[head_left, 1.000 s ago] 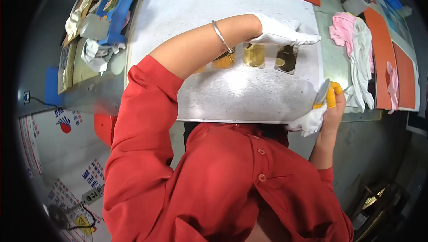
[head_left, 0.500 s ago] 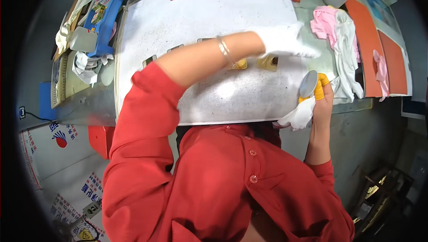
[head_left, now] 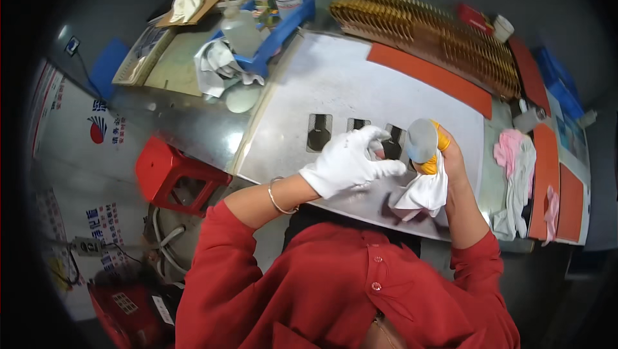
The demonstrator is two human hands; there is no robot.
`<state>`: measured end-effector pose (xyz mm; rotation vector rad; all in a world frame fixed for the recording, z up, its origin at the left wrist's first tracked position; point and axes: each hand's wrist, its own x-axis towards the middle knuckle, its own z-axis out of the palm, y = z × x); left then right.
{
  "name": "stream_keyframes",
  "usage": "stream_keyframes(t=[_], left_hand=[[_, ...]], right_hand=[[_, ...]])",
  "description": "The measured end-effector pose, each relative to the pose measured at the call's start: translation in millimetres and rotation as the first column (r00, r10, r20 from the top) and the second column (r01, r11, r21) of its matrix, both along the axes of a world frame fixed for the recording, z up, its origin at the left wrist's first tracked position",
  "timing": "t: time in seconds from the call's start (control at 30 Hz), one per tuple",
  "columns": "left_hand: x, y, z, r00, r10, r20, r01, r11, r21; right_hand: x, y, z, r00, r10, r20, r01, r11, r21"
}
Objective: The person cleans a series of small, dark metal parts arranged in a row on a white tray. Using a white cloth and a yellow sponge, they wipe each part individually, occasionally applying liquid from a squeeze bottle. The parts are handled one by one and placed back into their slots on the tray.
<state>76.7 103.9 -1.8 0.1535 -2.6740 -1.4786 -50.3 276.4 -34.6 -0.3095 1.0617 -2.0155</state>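
Observation:
My left hand [head_left: 357, 161], in a white glove, is over the white work sheet, its thumb and fingers curved apart with nothing between them. To its right, my right hand [head_left: 452, 151], with yellow finger covers, grips a round grey disc [head_left: 422, 140] and a white cloth [head_left: 426, 187] that hangs below. I cannot make out what the disc is. Small flat plates with dark keyhole-like shapes lie in a row on the sheet: one plate [head_left: 319, 133] stands free to the left, while another plate [head_left: 392, 146] is partly hidden behind my left fingers.
A blue tray [head_left: 273, 46] with bottles stands at the back left, beside crumpled white cloths [head_left: 217, 67]. Gold-coloured plates stand in a long rack [head_left: 425, 30] behind an orange mat [head_left: 430, 79]. Pink and white cloths [head_left: 515, 162] lie at right; a red stool [head_left: 183, 172] stands at left.
My gloved left hand has come back from the far right to near my right hand. The view has swung left, and the plates my left arm covered now show more.

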Motion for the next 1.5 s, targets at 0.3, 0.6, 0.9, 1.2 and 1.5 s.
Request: stream_keyframes(t=[0.3,0.6,0.9,1.2,1.5], left_hand=[[17.7,-194.6,-3.4,0.570,0.648,-0.505,-0.669,0.723,0.173],[-39.0,-284.3,-20.3,0.543,0.704,-0.458,-0.770,0.635,0.062],[-48.2,-293.7,-15.1,0.577,0.723,-0.380,-0.746,0.656,0.116],[-49.7,-289.8,-7.5,0.583,0.729,-0.358,-0.737,0.660,0.144],[-45.5,-300.3,-20.9,0.559,0.690,-0.460,-0.767,0.641,0.030]], right_hand=[[-62.6,-194.7,51.3,0.898,0.240,-0.369,-0.276,0.960,-0.046],[-97.7,-347.4,66.6,0.938,0.274,-0.210,-0.331,0.890,-0.315],[-108.4,-405.3,63.4,0.886,0.415,-0.207,-0.464,0.784,-0.412],[-117.0,-416.9,62.9,0.889,0.413,-0.200,-0.459,0.790,-0.407],[-96.6,-412.7,76.1,0.914,0.389,-0.113,-0.402,0.837,-0.372]])
